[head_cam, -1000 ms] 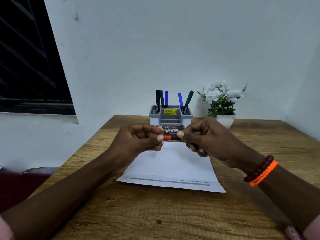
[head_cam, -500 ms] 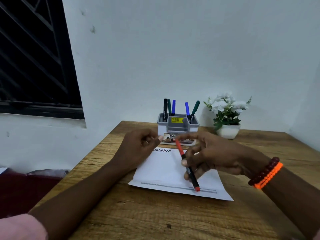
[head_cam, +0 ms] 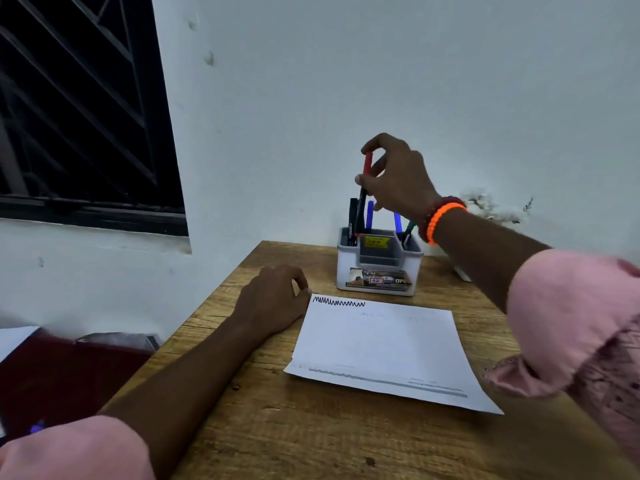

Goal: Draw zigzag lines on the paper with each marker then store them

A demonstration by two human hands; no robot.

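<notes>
1. Wooden desk [head_cam: 263, 420] carries everything I am working with. At the left, my left hand [head_cam: 273, 303] rests on it, fingers loosely curled, holding nothing, its fingertips touching the paper's near-left corner.
2. Next comes the paper [head_cam: 381, 348], lying flat, with one black zigzag [head_cam: 338, 302] along its far edge and a very faint pale line just under it. I judge the sheet light and floppy, so a hand on its corner is sensible.
3. Further right, my right hand [head_cam: 398, 178] is raised over the grey organiser [head_cam: 379, 261], and its grip is closed on the red marker [head_cam: 364, 181]: thumb and fingers pinch the barrel about midway, and the index finger curls over the red cap on top.
4. That marker hangs almost upright, its lower end dipping toward the organiser's back-left compartment beside a black marker [head_cam: 352, 220]; whether it touches bottom I cannot tell.
5. I judge the marker light, rigid and smooth, so a mid-barrel pinch suits it.
6. Blue and green markers stand in the organiser, partly hidden by my wrist.
</notes>
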